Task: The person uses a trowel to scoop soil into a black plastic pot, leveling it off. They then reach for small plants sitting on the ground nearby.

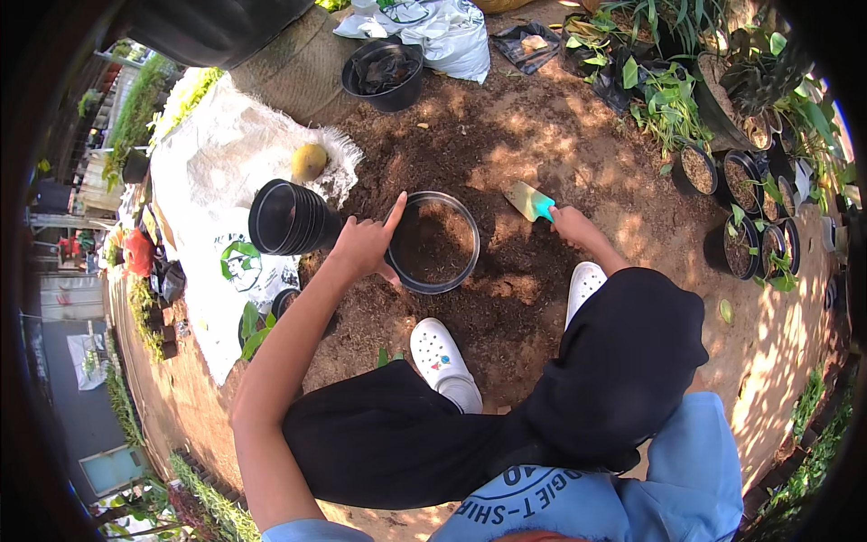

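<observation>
In front of me a round black plastic pot (433, 242) stands on loose dark soil, with some brown soil inside it. My left hand (362, 245) holds the pot's left side, index finger along the upper rim and thumb low on the outside. The turquoise handle of a hand trowel (530, 201) is gripped in my right hand (574, 226). Its soil-smeared blade points up and left, over the loose soil right of the pot. Just left of my left hand lies a nested stack of black plastic pots (291, 218).
A white woven sack (203, 162) lies at left with a round yellowish fruit (309, 162) on it. Beyond the soil stands a black pot (385, 78) holding dark plastic, by a filled white bag (450, 40). Several potted plants (742, 244) line the right. My white clogs (440, 352) flank the work area.
</observation>
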Tool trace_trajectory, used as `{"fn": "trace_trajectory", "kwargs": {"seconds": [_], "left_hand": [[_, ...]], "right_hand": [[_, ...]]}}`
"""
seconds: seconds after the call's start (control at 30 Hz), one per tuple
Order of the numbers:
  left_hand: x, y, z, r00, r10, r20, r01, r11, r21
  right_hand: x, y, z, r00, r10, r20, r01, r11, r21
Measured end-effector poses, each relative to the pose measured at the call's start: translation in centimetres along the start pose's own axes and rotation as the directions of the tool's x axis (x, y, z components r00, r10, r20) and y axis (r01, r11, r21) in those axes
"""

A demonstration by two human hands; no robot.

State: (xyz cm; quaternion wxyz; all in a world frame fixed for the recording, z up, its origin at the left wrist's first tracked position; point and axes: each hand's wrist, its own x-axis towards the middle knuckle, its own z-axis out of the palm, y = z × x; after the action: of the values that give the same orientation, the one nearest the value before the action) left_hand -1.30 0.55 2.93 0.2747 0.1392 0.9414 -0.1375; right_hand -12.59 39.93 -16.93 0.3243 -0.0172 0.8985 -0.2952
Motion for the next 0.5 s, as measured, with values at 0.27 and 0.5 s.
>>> {"fn": "trace_trajectory", "kwargs": {"seconds": [0.27,0.5], "left_hand": [[0.5,0.7,-1.1,1.000,0.019,0.011,-0.018,0.998,-0.054],[-1.9,-0.6,1.2,1.000,-0.016,0.005,0.016,0.999,-0.037]], "right_hand": [[-0.8,4.7,2.6,0.893,-0.271,-0.359,0.236,0.962,-0.139],[-4.3,-3.7,-2.8,0.995,0.016,-0.097,0.003,0.982,0.189]]}}
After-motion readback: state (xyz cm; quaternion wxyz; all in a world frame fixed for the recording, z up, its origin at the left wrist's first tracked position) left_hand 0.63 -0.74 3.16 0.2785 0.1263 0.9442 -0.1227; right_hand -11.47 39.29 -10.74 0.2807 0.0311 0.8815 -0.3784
